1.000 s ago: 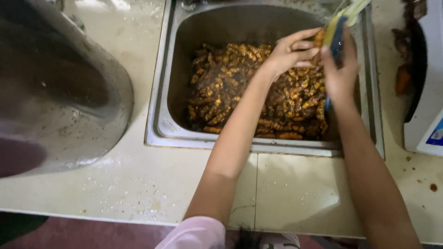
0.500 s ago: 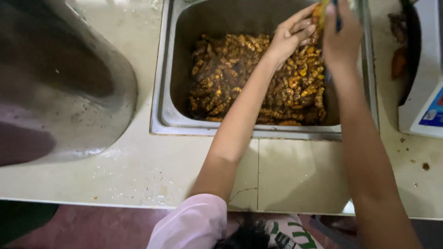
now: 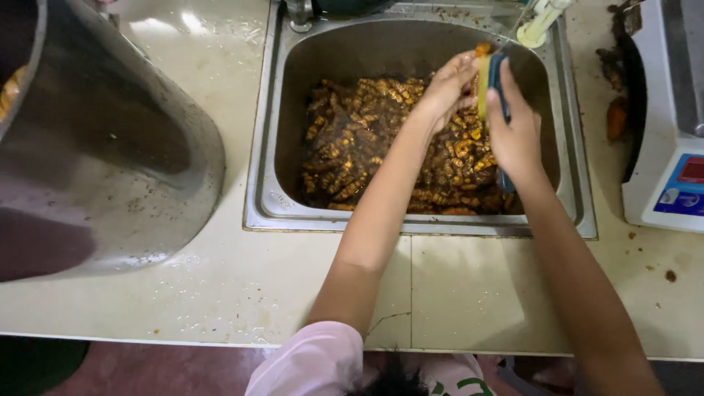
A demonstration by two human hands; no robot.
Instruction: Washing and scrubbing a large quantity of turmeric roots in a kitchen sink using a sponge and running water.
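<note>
My right hand [image 3: 515,136] is closed around a dark blue handle [image 3: 504,180], which runs down past my palm toward the sink floor; the tool's upper end rises between my two hands, and I cannot tell what kind of tool it is. My left hand [image 3: 449,89] is curled, with the fingertips pinching a small yellow-orange piece [image 3: 482,88] that stands upright against the tool's blue edge. Both hands meet above the right half of the steel sink [image 3: 268,147], just over its contents and not resting on them.

Below the hands, the sink basin holds a layer of brown and orange curled pieces [image 3: 367,139], wet and piled across most of the bottom. They look like small roots or grubs; I cannot tell which. My left forearm crosses the sink's front rim, with a pink sleeve [image 3: 315,363] at the lower edge of the view.

At the sink's rear right corner stands a pale green bottle-like object [image 3: 541,18], partly cut off. The cream tabletop [image 3: 220,279] surrounding the sink is wet and speckled with brown stains. To the left lies a large steel pot [image 3: 110,147], tipped on its side. To the right, a white weighing scale [image 3: 671,176] with a blue and red panel sits on the tabletop, with brown scraps [image 3: 617,117] just beside it.
</note>
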